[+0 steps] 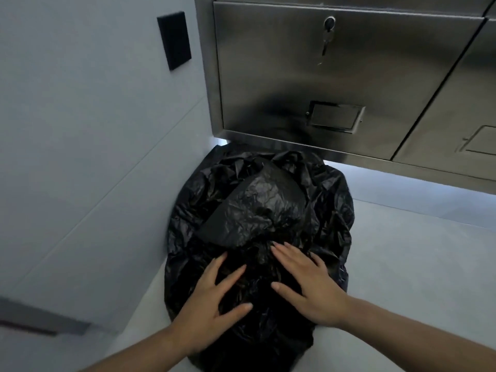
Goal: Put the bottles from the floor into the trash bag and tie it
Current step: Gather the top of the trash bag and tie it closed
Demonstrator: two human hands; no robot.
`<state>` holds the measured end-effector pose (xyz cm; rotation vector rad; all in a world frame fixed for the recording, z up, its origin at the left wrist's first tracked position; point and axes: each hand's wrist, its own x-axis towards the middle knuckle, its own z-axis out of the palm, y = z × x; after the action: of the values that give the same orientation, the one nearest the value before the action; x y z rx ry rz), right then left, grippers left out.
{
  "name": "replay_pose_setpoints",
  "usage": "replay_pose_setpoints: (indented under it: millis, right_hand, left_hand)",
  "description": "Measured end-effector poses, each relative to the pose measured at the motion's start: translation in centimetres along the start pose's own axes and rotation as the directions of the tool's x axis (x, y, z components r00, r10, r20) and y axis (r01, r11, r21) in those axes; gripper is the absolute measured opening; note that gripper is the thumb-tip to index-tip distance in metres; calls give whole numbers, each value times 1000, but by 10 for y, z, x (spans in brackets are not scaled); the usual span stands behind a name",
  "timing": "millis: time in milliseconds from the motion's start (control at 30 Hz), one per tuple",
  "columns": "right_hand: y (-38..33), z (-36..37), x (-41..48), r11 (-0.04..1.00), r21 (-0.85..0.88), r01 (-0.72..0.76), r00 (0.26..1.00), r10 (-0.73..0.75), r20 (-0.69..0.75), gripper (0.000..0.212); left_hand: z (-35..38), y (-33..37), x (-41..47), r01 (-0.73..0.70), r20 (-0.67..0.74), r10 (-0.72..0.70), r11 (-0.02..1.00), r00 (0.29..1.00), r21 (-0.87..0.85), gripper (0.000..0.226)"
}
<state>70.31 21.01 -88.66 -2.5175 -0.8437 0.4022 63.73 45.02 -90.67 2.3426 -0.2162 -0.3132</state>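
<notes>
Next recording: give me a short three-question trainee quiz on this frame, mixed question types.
1. True or false: both hands lie flat, fingers spread, on the trash bag.
2. What hangs from the lock of the steel cabinet?
3. The bag sits: A) on a table B) on the floor by the wall C) inside the cabinet.

Key: 1 true: left hand, right hand. 2 a key. 3 B.

Dim, cool indoor light with soft focus.
A bright strip glows under the steel cabinet [349, 76]; the black trash bag [257, 210] swallows detail; straight lines bow at the frame's edges.
</notes>
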Motion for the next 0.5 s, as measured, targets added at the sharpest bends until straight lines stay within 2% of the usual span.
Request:
replay_pose_setpoints:
  millis: [67,167,333,433,500]
  right_hand:
    - [3,3,2,999,-34,18,999,-16,38,73]
    - [8,8,10,998,-64,17,999,-14,52,79]
    - [14,10,18,999,-32,-19,999,18,-27,74]
    - [19,10,18,1000,-5,-31,999,31,-29,69]
    - [21,11,16,1000,10,-26,999,26,-19,67]
  left_hand:
    - [3,-2,1,13,19,-12,1000,1000,-7,81]
    - [13,-2,7,13,-43,-10,997,999,71,94]
    - [20,-2,19,169,-242,-148,983,959,69,94]
    - [17,-5,18,205,-233,-186,977,955,60,83]
    - [15,-8,15,162,-197,-142,983,970,90,67]
